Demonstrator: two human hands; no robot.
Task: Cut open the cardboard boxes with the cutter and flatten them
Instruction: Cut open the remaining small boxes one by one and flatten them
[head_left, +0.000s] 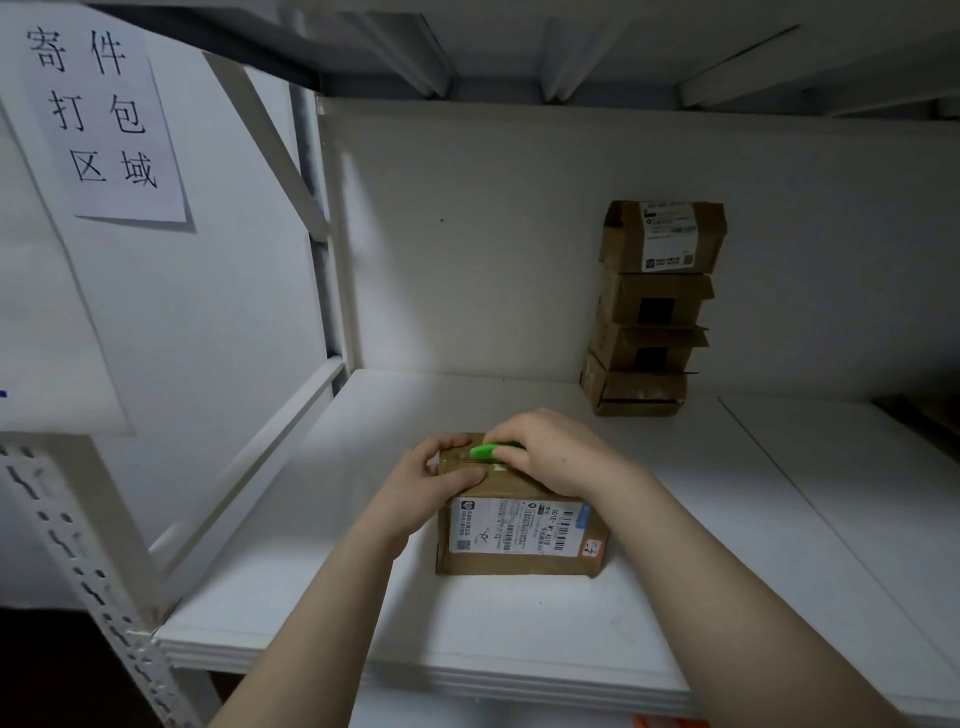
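Open shelf surface (291, 587) either side of the near box (519, 564), stacked boxes (652, 312) far right against the back wall (467, 234).

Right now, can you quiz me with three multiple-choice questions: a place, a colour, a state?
1. Where is the stack of boxes? A) at the front edge B) back right of the shelf C) on the floor
2. What colour is the cutter? A) red B) green C) black
3. The box under the hands is: A) flattened B) standing, box-shaped C) torn apart
Answers: 1 B, it stands against the back wall; 2 B, green shows in the right hand; 3 B, its labelled side stands upright below the left hand.
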